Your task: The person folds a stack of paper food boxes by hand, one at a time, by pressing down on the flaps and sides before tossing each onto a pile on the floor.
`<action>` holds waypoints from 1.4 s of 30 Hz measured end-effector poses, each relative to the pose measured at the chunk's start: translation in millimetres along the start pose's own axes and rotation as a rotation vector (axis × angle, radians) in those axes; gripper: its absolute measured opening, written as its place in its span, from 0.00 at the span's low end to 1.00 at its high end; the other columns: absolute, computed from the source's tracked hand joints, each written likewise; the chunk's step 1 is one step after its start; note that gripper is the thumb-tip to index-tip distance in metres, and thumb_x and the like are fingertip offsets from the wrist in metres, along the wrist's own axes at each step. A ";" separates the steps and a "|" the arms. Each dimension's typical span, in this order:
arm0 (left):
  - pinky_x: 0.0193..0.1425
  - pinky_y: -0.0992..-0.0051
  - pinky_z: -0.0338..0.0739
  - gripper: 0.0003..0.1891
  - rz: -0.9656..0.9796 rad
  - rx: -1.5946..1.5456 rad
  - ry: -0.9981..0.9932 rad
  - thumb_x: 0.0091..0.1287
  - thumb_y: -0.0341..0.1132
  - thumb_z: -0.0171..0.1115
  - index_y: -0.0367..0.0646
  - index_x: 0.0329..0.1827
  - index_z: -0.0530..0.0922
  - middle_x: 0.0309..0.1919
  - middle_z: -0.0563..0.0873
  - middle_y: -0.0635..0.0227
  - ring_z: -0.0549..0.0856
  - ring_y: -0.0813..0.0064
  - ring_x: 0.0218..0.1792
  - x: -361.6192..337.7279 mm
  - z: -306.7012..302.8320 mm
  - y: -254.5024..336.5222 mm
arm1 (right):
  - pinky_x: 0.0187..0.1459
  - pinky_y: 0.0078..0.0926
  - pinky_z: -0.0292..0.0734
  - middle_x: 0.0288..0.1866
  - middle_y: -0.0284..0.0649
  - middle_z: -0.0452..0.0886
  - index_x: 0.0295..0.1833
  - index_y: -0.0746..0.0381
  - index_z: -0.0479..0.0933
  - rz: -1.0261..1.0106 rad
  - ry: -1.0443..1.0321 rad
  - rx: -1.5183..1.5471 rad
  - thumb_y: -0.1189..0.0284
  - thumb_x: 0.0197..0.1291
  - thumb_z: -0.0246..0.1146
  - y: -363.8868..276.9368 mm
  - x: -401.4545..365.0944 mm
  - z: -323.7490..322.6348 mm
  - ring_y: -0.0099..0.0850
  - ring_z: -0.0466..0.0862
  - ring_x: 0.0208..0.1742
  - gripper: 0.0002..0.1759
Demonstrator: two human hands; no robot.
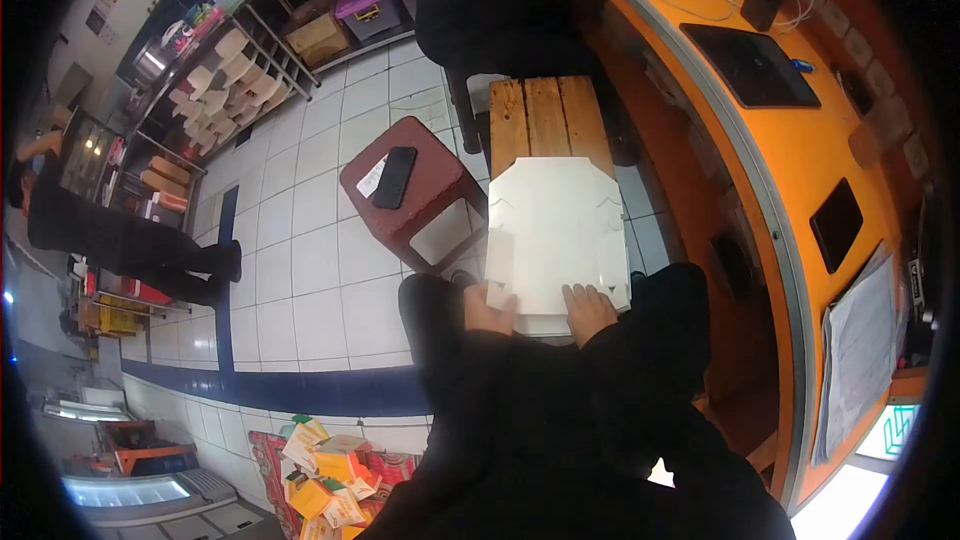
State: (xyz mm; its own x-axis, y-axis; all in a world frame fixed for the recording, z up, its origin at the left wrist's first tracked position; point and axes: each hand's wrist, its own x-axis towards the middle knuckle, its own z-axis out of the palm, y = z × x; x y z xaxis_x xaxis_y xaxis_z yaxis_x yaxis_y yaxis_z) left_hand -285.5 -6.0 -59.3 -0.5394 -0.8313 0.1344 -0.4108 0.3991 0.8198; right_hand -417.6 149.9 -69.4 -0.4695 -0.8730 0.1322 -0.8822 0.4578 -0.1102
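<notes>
A white sheet-like cardboard piece (555,230) with cut corners lies in front of me, its far end over a wooden slatted bench (545,118). Below its near edge, more white board shows. My left hand (489,310) is at the near left corner, with its fingers at the edge; whether they grip the board is hard to make out. My right hand (588,312) rests on the near right part, fingers spread flat on the surface.
A maroon stool (425,155) with a dark phone (395,178) stands to the left. An orange counter (775,165) runs along the right, holding a tablet (752,65) and papers (857,355). One person (130,230) stands far left; another (490,20) sits ahead.
</notes>
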 end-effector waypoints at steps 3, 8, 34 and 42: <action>0.72 0.42 0.59 0.21 0.413 0.402 0.039 0.60 0.35 0.69 0.40 0.55 0.73 0.43 0.82 0.57 0.84 0.56 0.45 -2.6 -20.3 66.1 | 0.46 0.38 0.76 0.45 0.40 0.78 0.57 0.63 0.75 0.002 -0.090 0.053 0.70 0.59 0.58 1.8 -3.6 -13.8 0.38 0.79 0.47 0.20; 0.77 0.38 0.45 0.08 0.599 0.682 -0.430 0.62 0.31 0.56 0.49 0.39 0.83 0.34 0.86 0.73 0.86 0.68 0.40 -9.1 0.6 39.5 | 0.44 0.40 0.79 0.44 0.40 0.79 0.51 0.61 0.77 -0.017 -0.270 0.081 0.71 0.59 0.59 -2.8 -9.0 -34.3 0.39 0.81 0.47 0.15; 0.68 0.48 0.67 0.21 0.655 0.691 -0.404 0.66 0.32 0.53 0.49 0.63 0.76 0.56 0.82 0.67 0.78 0.62 0.60 -40.8 -40.3 57.4 | 0.70 0.52 0.60 0.71 0.50 0.65 0.75 0.54 0.61 0.210 -0.393 0.203 0.41 0.41 0.74 77.5 188.1 -0.1 0.46 0.62 0.74 0.57; 0.70 0.44 0.65 0.22 0.515 0.757 -0.749 0.70 0.33 0.50 0.51 0.69 0.70 0.71 0.68 0.57 0.67 0.48 0.72 -51.3 -12.4 20.0 | 0.71 0.54 0.56 0.64 0.48 0.69 0.65 0.58 0.66 0.157 -0.417 0.069 0.47 0.29 0.82 64.3 203.6 -16.7 0.45 0.64 0.71 0.56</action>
State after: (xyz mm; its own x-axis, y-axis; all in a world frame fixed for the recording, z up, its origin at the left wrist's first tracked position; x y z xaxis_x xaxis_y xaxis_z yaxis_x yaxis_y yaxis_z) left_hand -256.9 39.9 -42.9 -0.9617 -0.1719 -0.2137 -0.2138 0.9579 0.1916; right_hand -570.6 4.4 -33.1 -0.5300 -0.7937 -0.2985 -0.7905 0.5898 -0.1648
